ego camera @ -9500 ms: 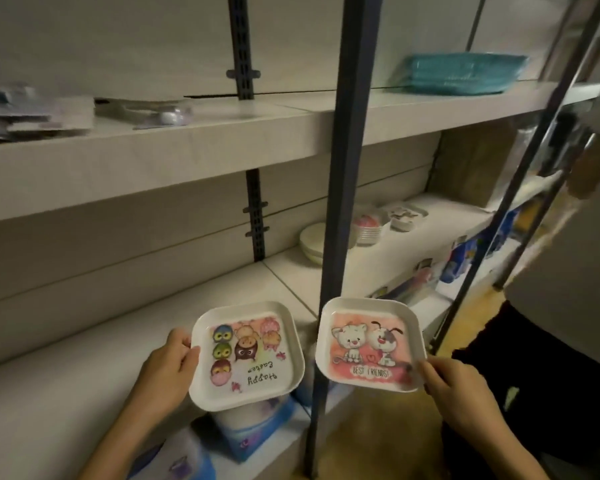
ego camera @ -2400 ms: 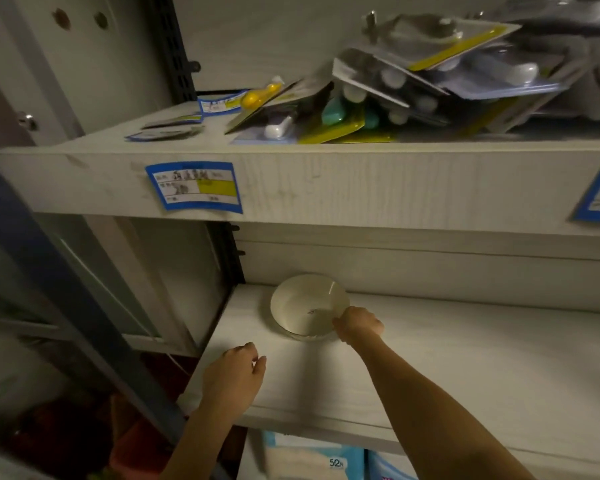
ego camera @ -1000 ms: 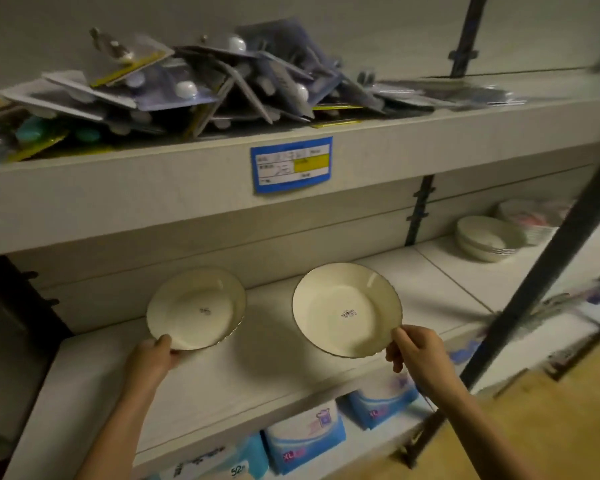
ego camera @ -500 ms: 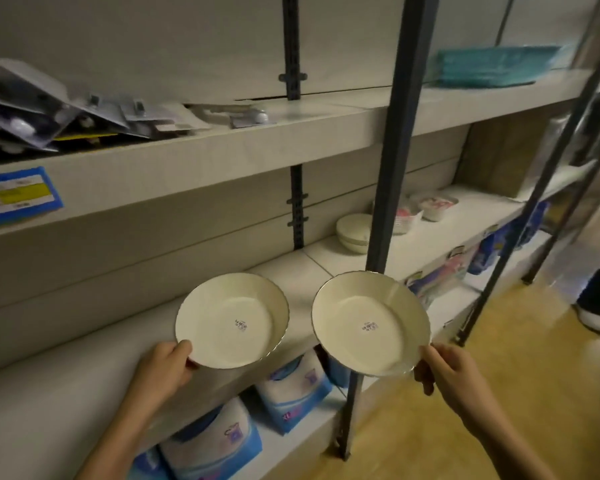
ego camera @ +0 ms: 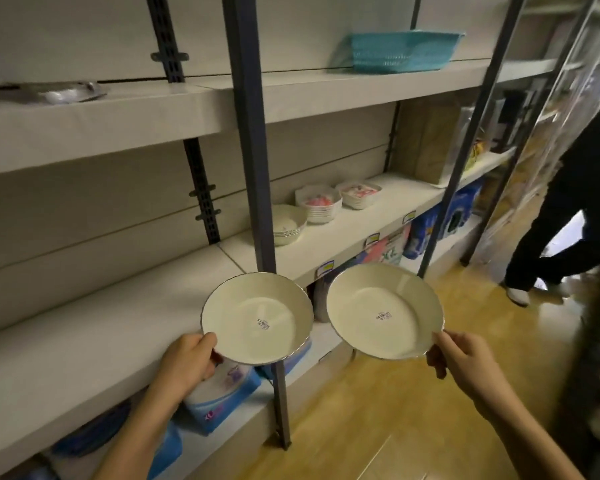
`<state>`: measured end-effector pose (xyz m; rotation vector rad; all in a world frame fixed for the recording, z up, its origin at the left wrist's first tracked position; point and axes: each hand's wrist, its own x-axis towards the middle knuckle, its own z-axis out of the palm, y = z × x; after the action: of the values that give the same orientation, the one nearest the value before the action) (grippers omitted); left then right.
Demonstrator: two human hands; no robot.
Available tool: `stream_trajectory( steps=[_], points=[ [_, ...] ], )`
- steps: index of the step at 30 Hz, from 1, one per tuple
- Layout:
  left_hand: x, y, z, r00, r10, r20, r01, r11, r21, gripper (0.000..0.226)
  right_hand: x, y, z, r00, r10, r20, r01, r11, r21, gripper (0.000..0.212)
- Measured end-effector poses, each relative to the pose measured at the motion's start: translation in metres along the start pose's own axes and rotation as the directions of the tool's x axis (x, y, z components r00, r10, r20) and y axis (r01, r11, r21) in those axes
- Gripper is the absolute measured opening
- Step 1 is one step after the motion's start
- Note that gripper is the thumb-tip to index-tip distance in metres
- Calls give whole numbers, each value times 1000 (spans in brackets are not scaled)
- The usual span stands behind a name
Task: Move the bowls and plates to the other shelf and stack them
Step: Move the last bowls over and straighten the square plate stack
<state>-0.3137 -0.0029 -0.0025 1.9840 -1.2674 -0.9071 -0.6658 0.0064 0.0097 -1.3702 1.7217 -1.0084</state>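
Holding two cream soup plates, one per hand, both in the air off the front edge of the middle shelf [ego camera: 84, 358]. Left hand [ego camera: 187, 363] pinches the left plate [ego camera: 257, 317] at its lower-left rim, thumb on top. Right hand [ego camera: 465, 362] does the same on the right plate [ego camera: 383, 311] at its lower-right rim. Plates sit side by side, rims just apart.

They look rigid and glossy, probably glass or ceramic. Light enough for a one-point grip, but slick, and chip-prone at the scalloped edge. Safer hold for set-down is likely fingers under the well.

Likely target is the cream bowl stack [ego camera: 290, 225] further along the shelf, partly behind the upright post [ego camera: 253, 168], beside two stacks of square printed dishes [ego camera: 317, 204]. Fingers under both plates are hidden, stack count is unreadable, and sticker text is too small.
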Motion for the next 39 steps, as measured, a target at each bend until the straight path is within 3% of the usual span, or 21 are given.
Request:
stream_trajectory(
  steps=[8, 13, 18, 31, 39],
  points=[
    [31, 56, 57, 999, 7, 52, -7, 1000, 7, 38, 69, 17, -41, 998, 47, -31, -47, 999, -4, 43],
    [70, 79, 94, 997, -21, 72, 23, 1000, -20, 24, 143, 26, -50, 998, 63, 1, -63, 998, 21, 43],
    [110, 103, 121, 997, -78, 5, 78, 996, -32, 41, 221, 26, -52, 996, 65, 61, -64, 998, -22, 44],
    [196, 131, 161, 923, -286, -256, 248, 954, -170, 46, 402, 6, -38, 924, 46, 381, -56, 998, 15, 35],
    [254, 168, 183, 832, -379, -404, 264, 912, -313, 44, 498, 1, -25, 823, -148, 548, 153, 987, 37, 51]
  ],
)
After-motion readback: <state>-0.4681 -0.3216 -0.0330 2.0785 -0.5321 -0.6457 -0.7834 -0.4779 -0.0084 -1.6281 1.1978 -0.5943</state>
